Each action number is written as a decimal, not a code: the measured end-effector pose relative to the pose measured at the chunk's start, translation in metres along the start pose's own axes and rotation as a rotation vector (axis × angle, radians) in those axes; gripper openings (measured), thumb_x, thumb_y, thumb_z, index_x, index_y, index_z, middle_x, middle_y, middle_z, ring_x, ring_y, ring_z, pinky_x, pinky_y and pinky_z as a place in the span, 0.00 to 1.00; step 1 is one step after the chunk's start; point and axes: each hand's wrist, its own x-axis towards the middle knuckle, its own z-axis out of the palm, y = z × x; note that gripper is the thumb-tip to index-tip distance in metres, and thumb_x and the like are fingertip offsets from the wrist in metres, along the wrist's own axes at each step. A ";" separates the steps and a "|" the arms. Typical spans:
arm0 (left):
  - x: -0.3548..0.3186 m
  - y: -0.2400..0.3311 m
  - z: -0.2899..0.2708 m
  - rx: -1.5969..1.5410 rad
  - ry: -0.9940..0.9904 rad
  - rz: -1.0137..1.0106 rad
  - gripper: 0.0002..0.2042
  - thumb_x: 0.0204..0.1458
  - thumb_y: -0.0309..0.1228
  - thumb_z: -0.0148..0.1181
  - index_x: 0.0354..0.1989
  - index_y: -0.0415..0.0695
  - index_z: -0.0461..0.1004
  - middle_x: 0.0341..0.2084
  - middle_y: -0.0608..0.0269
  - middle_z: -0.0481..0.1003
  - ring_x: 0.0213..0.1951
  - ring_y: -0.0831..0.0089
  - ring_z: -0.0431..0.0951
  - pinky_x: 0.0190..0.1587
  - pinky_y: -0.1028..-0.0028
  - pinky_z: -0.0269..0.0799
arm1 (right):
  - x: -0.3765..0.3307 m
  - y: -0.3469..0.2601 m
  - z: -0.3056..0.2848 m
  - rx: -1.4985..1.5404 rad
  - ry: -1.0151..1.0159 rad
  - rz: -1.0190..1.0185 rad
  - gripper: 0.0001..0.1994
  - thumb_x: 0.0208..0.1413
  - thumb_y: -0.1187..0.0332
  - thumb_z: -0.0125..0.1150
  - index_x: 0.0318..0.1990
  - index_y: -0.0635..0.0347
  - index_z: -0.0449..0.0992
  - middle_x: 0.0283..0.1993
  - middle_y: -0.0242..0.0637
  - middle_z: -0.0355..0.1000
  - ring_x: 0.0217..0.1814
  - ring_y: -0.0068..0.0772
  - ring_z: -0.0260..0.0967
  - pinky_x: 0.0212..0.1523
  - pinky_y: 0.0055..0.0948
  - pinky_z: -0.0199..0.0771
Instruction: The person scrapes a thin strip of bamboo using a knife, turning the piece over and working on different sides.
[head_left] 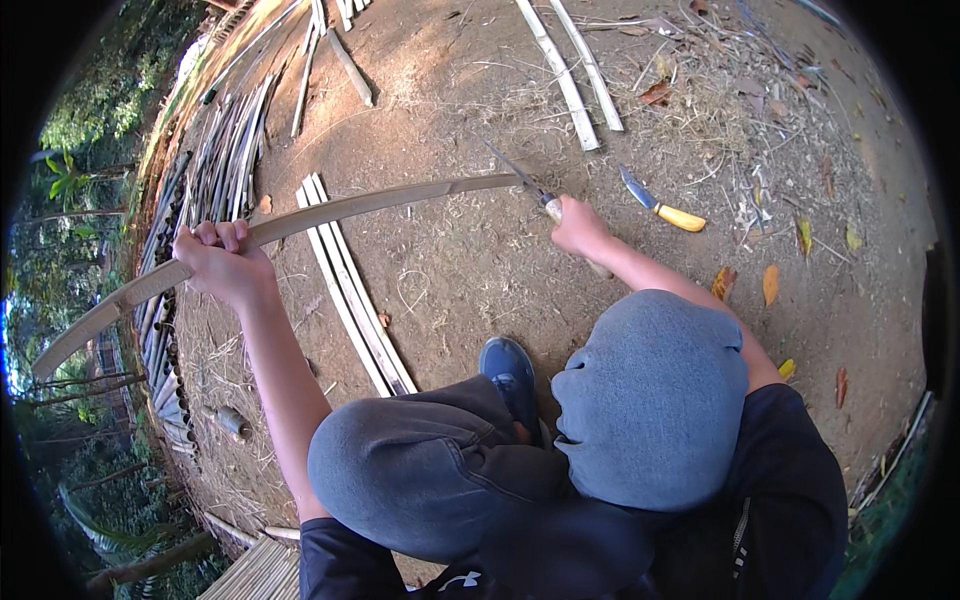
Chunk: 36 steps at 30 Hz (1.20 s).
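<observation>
My left hand (222, 265) is closed round a long, curved bamboo strip (350, 207), well out to the left. The strip slants up across the view, and its far end meets the blade of a knife (548, 200). That knife's handle sits in my right hand (580, 228), fingers wrapped round it, with the dark, narrow blade pointing up and left. Whether the blade has bitten into the strip I cannot tell. Just right of my right hand, a second knife (664, 203) with a yellow handle and a bluish blade lies on the ground.
Split bamboo strips (345, 280) lie on the dirt between my hands, and more strips (570, 80) lie ahead. A stack of bamboo poles (225, 150) lines the left side. Shavings (690, 130) and dry leaves litter the right. My bent knees (650, 400) are close below.
</observation>
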 end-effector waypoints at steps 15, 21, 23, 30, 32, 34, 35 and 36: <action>0.003 0.000 -0.003 -0.055 0.009 -0.025 0.09 0.63 0.32 0.49 0.32 0.48 0.57 0.21 0.71 0.56 0.19 0.79 0.53 0.25 0.72 0.58 | 0.011 0.023 0.006 -0.088 0.040 0.053 0.16 0.51 0.73 0.61 0.49 0.64 0.71 0.41 0.56 0.79 0.46 0.56 0.79 0.47 0.50 0.78; 0.005 0.003 -0.009 -0.048 0.032 -0.024 0.11 0.63 0.33 0.49 0.30 0.48 0.56 0.20 0.70 0.56 0.18 0.79 0.53 0.26 0.72 0.58 | -0.026 -0.032 0.001 0.099 0.009 -0.096 0.15 0.51 0.73 0.61 0.47 0.64 0.71 0.29 0.52 0.77 0.34 0.54 0.80 0.37 0.47 0.78; 0.004 0.003 -0.006 -0.054 0.030 -0.037 0.12 0.63 0.33 0.50 0.29 0.48 0.55 0.20 0.70 0.56 0.18 0.79 0.54 0.25 0.71 0.58 | -0.033 -0.057 -0.009 0.136 -0.005 -0.193 0.17 0.51 0.73 0.61 0.49 0.64 0.71 0.27 0.50 0.77 0.31 0.52 0.79 0.34 0.45 0.78; 0.004 0.003 -0.007 -0.069 0.021 0.001 0.09 0.62 0.30 0.50 0.31 0.47 0.57 0.18 0.71 0.58 0.15 0.80 0.56 0.21 0.71 0.58 | -0.033 -0.103 -0.032 0.074 -0.031 -0.329 0.21 0.49 0.73 0.62 0.53 0.65 0.72 0.26 0.49 0.77 0.27 0.46 0.79 0.31 0.40 0.77; 0.007 0.001 -0.009 -0.092 0.033 -0.009 0.08 0.62 0.29 0.51 0.31 0.46 0.59 0.18 0.69 0.59 0.15 0.78 0.57 0.20 0.70 0.60 | -0.022 -0.078 -0.020 0.033 -0.002 -0.249 0.19 0.50 0.73 0.62 0.50 0.65 0.72 0.28 0.50 0.77 0.28 0.45 0.79 0.31 0.40 0.78; 0.006 0.005 -0.004 -0.116 0.030 -0.002 0.08 0.62 0.29 0.51 0.32 0.45 0.60 0.18 0.67 0.59 0.14 0.78 0.57 0.19 0.70 0.60 | -0.007 -0.053 -0.016 -0.042 0.035 -0.186 0.16 0.50 0.74 0.61 0.47 0.66 0.71 0.31 0.49 0.78 0.30 0.42 0.79 0.33 0.40 0.78; 0.004 0.007 -0.005 -0.113 -0.018 -0.007 0.09 0.63 0.30 0.52 0.33 0.47 0.58 0.20 0.68 0.60 0.15 0.79 0.56 0.22 0.71 0.59 | -0.004 -0.053 -0.017 -0.009 0.026 -0.191 0.15 0.50 0.74 0.61 0.46 0.66 0.72 0.31 0.49 0.78 0.30 0.41 0.79 0.33 0.40 0.78; 0.003 0.009 -0.003 -0.114 -0.034 0.021 0.10 0.63 0.30 0.52 0.33 0.46 0.58 0.20 0.68 0.60 0.15 0.79 0.56 0.22 0.71 0.59 | -0.004 -0.052 -0.020 0.020 0.015 -0.190 0.14 0.49 0.74 0.62 0.44 0.65 0.72 0.30 0.48 0.78 0.30 0.40 0.79 0.33 0.40 0.77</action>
